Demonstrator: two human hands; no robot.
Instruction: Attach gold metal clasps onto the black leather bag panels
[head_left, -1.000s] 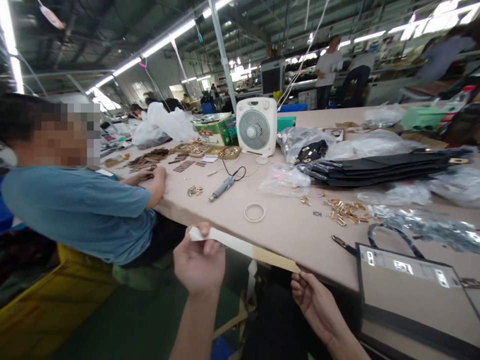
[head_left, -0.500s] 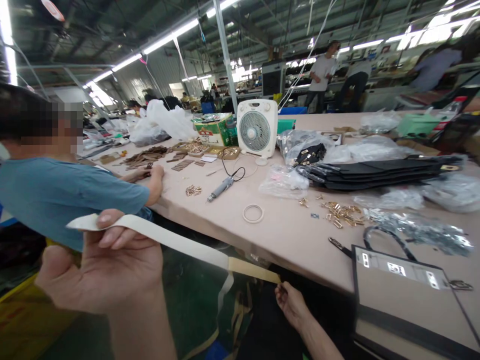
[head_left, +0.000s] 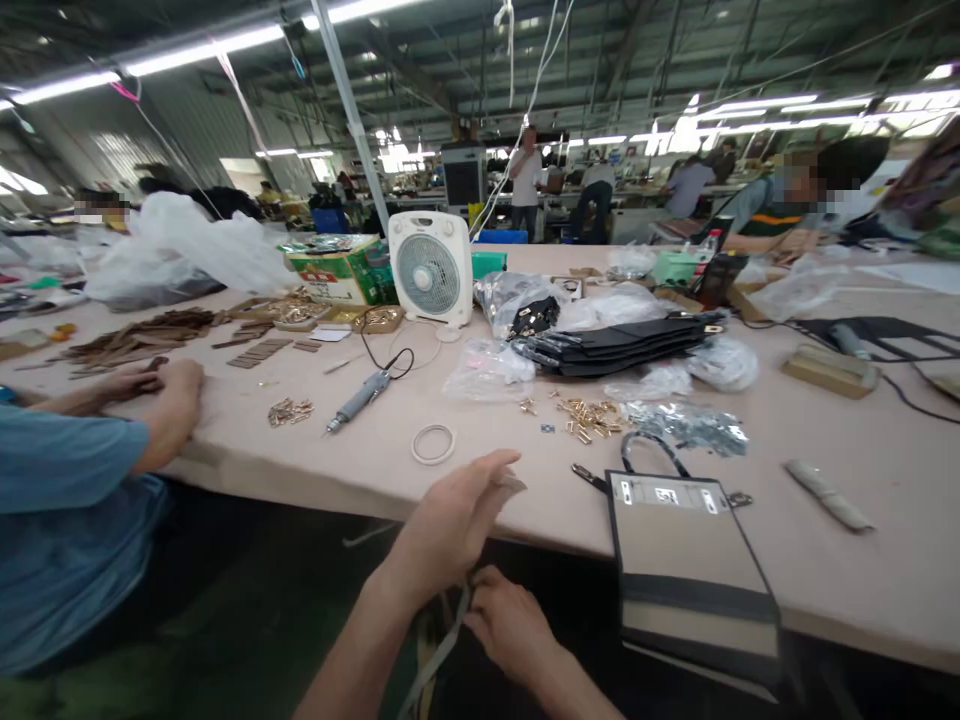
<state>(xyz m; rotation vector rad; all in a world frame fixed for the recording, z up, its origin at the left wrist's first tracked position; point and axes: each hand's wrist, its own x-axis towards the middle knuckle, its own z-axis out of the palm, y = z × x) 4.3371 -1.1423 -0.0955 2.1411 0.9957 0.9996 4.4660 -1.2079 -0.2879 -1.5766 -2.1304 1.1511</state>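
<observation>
My left hand (head_left: 454,515) is raised at the table's front edge, fingers pointing right and pressed together; a pale bit of strip shows at its fingertips. Just below it my right hand (head_left: 514,620) is closed, fingertips pinched by the left wrist. A long off-white strip (head_left: 442,655) hangs down from between the hands, below table height. How much of it lies inside each hand is hidden. To the right of my hands, a beige and black bag (head_left: 690,545) with a dark handle lies on the table, overhanging its edge. A white tape ring (head_left: 433,444) lies just beyond my left hand.
A grey electric screwdriver (head_left: 358,402) with a cord lies left of the ring, before a white fan (head_left: 431,270). Gold hardware (head_left: 589,418), metal plates (head_left: 690,428) and black straps (head_left: 622,345) lie beyond the bag. At left, a blue-sleeved co-worker (head_left: 67,500) handles brown strips (head_left: 142,335).
The view has swung right. My left hand has come from far left to beside my right hand, and the strip, stretched between them before, now hangs slack.
</observation>
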